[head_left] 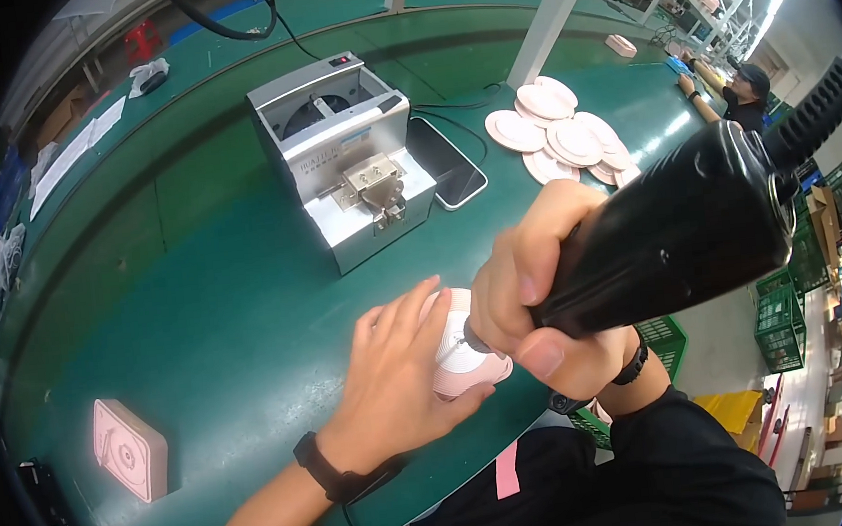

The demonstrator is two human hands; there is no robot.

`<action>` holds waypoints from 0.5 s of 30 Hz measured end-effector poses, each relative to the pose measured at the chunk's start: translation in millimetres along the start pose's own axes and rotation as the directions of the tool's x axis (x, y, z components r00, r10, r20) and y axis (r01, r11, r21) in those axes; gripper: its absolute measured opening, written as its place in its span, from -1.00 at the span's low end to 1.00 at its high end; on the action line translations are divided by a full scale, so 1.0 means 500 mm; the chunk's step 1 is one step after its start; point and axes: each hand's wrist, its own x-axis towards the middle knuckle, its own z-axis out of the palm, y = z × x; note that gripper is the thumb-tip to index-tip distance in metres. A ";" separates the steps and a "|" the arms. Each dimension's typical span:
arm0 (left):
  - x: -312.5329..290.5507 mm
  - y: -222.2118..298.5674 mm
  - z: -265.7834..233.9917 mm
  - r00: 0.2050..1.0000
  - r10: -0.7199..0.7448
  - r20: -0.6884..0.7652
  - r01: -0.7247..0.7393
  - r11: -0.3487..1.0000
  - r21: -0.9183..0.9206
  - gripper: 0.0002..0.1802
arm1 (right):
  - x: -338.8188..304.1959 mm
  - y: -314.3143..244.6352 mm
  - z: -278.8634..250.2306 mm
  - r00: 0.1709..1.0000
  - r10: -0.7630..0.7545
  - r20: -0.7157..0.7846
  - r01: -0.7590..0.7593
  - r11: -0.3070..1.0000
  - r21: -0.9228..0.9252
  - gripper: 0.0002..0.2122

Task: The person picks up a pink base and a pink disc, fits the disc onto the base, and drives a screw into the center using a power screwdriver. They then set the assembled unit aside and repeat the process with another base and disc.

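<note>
My right hand (544,297) is wrapped around a black electric screwdriver (678,225), its thick cord running off to the upper right. The tool's tip points down at a round pink-and-white disc (461,352) on the green bench; the fist partly hides where they meet. My left hand (400,365) grips the disc's left side, fingers over its far edge and thumb along its near edge. White ridged rings and a light centre show on the disc's face. Any screw under the tool is too small to make out.
A grey bench machine (347,159) with a metal clamp stands ahead, a phone (445,166) beside it. Pink discs (570,140) lie piled at the far right. A pink square housing (129,449) sits at the left. Another person (742,100) is at the far right.
</note>
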 end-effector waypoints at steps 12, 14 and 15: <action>-0.001 0.005 -0.004 1.000 -0.001 0.018 0.001 1.000 -0.004 0.04 | -0.011 0.012 0.004 0.998 0.047 -0.031 -0.046 0.998 0.033 -0.59; 0.000 0.005 -0.003 1.000 -0.005 0.021 0.005 1.000 -0.005 0.04 | -0.012 0.011 0.004 0.996 0.067 -0.054 -0.067 0.998 0.013 -0.58; 0.000 0.004 -0.001 1.000 -0.006 0.023 0.007 1.000 -0.007 0.04 | -0.013 0.012 0.003 0.996 0.070 -0.055 -0.069 0.998 0.014 -0.58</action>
